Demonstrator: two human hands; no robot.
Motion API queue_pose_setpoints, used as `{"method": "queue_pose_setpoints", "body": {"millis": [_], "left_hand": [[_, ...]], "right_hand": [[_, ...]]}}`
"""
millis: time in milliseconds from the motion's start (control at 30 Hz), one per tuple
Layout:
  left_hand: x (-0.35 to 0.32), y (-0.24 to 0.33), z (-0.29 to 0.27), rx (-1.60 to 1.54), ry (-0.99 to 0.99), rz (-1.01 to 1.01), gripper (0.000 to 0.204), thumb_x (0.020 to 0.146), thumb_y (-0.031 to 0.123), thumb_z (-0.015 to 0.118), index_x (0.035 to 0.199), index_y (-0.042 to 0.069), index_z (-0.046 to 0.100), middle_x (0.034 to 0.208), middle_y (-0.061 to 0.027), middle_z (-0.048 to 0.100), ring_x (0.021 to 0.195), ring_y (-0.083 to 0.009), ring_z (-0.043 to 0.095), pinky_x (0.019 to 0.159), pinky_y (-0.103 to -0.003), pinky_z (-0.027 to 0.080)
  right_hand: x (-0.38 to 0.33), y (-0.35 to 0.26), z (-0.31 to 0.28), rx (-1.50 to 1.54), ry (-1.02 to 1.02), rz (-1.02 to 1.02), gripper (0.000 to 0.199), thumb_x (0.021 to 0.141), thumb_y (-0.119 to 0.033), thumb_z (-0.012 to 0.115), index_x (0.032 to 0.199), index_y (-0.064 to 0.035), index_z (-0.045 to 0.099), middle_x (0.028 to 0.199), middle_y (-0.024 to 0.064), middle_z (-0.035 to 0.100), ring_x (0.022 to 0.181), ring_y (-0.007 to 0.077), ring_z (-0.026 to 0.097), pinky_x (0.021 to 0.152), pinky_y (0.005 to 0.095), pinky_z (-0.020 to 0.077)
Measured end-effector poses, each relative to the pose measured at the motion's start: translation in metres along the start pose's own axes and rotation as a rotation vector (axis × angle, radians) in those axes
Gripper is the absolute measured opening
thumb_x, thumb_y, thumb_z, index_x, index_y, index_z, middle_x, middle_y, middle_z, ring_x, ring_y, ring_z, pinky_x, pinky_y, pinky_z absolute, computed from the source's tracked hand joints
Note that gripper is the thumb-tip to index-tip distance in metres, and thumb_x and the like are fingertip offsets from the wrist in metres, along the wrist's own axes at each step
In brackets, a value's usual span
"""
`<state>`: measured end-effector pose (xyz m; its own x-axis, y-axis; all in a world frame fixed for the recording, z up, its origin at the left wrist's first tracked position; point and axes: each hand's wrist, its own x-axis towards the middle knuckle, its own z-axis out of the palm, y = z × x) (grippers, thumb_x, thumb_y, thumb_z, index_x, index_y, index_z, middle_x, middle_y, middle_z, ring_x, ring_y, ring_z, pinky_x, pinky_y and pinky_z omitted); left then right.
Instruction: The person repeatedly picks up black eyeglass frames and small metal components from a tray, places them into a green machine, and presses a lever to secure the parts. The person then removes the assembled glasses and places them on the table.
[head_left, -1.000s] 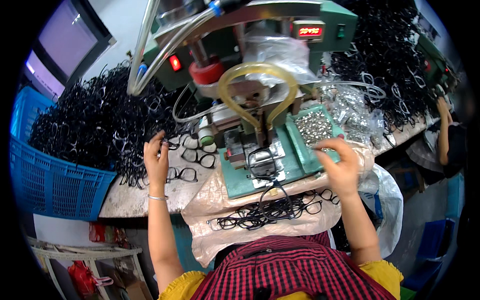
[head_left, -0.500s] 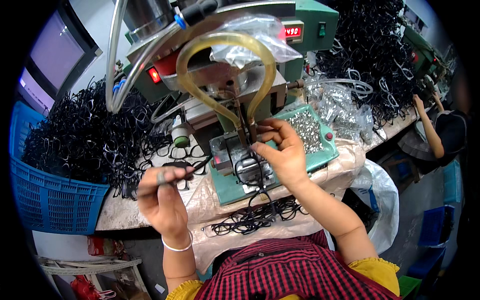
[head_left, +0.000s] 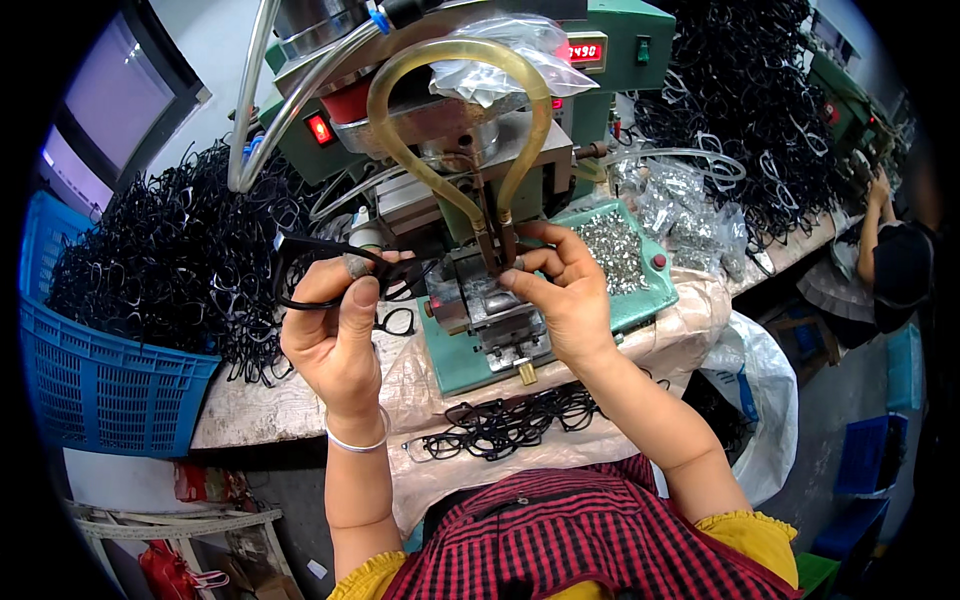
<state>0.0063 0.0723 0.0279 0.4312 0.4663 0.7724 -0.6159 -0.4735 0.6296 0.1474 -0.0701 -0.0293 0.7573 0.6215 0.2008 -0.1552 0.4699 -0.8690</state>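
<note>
- Head view, looking down: a blue plastic basket [head_left: 95,375] at the left edge of the frame holds a heap of black eyeglass frames [head_left: 170,260] that spills over its rim onto the worktable [head_left: 260,410].
- A green tray [head_left: 640,295] right of centre holds a pile of small silver metal parts [head_left: 612,250]; clear bags [head_left: 690,205] of similar parts lie just beside it, toward the upper right.
- Left hand [head_left: 335,335], centre-left, is closed around one black frame [head_left: 345,272], pinched between thumb and fingers and held near the green bench machine [head_left: 480,150].
- Right hand [head_left: 565,290], at centre, has its fingertips pressed together on the metal fixture [head_left: 490,305] under the machine head; whether a small part sits between them cannot be told.
- More black frames [head_left: 510,420] lie on plastic sheeting [head_left: 440,370] at lower centre.
- Compared with half a second ago, the left hand has risen from the table edge toward the fixture, bringing the frame with it; the right hand stays at the fixture.
</note>
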Motion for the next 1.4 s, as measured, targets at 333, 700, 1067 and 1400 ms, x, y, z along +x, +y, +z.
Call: {"method": "queue_pose_setpoints", "body": {"millis": [333,700,1067,1400], "left_hand": [[-0.024,0.018,0.003,0.330,-0.363,0.029,0.007,0.082,0.000,0.068,0.087,0.006,0.069,0.100,-0.0124,0.072,0.094,-0.0234,0.069,0.091,-0.047,0.052],[-0.060,-0.002,0.036,0.558,-0.619,0.244,0.017,0.076,-0.003,0.070,0.093,0.003,0.071,0.095,-0.0130,0.073,0.091,-0.0294,0.069,0.100,-0.057,0.043],[-0.069,-0.009,0.036,0.613,-0.646,0.231,0.018,0.085,0.000,0.067,0.102,0.003,0.071,0.101,-0.0134,0.071,0.098,-0.0335,0.067,0.105,-0.060,0.040],[-0.068,-0.037,-0.120,1.156,-0.046,-0.117,0.021,0.093,0.000,0.063,0.112,-0.007,0.066,0.112,-0.0191,0.068,0.098,-0.0287,0.065,0.089,-0.038,0.051]], "right_hand": [[-0.010,-0.024,-0.024,-0.544,-0.089,-0.210,0.041,0.077,-0.001,0.067,0.117,-0.0014,0.061,0.106,0.0121,0.067,0.105,0.0255,0.064,0.096,0.0365,0.0464],[0.020,0.015,-0.136,-1.340,0.200,-0.426,0.014,0.074,-0.017,0.072,0.085,-0.0088,0.068,0.105,0.0085,0.061,0.111,0.0292,0.053,0.088,0.0441,0.0449],[0.028,0.020,-0.150,-1.661,-0.289,-0.722,0.018,0.075,-0.027,0.067,0.089,-0.0161,0.063,0.090,0.0009,0.058,0.099,0.0218,0.054,0.073,0.0388,0.0421],[0.033,0.021,-0.161,-1.625,-0.533,-0.923,0.012,0.079,-0.023,0.061,0.087,-0.0153,0.064,0.085,-0.0023,0.059,0.091,0.0188,0.057,0.070,0.0340,0.0435]]}}
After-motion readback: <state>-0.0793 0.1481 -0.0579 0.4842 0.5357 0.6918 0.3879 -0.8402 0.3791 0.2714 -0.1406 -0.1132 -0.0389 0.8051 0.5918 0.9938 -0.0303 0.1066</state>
